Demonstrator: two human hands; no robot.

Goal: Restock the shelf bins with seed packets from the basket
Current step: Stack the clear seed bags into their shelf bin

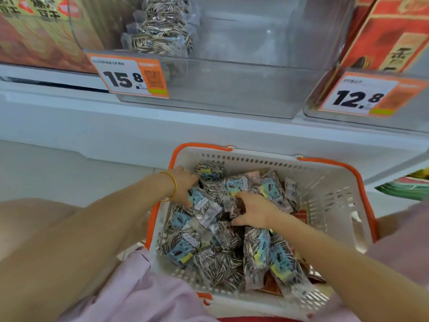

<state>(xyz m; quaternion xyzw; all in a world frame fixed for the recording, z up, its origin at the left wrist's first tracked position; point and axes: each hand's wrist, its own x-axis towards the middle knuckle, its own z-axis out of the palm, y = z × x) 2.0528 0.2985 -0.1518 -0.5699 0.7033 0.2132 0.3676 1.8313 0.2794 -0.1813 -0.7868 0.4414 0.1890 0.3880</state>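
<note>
My left hand (pixel 183 184) is gripping a packet and my right hand (pixel 253 210) is clutching another among the seed packets (pixel 255 249) lying in the basket (pixel 325 198) at six o'clock, bin (pixel 232 87) sitting at twelve

Retail shop: orange price tags (pixel 130 76) (15.8, 12.8) on clear shelf bins (pixel 232 94), boxed goods (pixel 392 33) alongside, orange-handled shopping basket (pixel 329 189) full of seed packets (pixel 256 252).

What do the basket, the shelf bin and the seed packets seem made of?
Basket: probably moulded white plastic, slotted walls. Shelf bin: clear glossy plastic; packets show through it. Seed packets: thin shiny transparent film, likely plastic; seeds visible inside.
</note>
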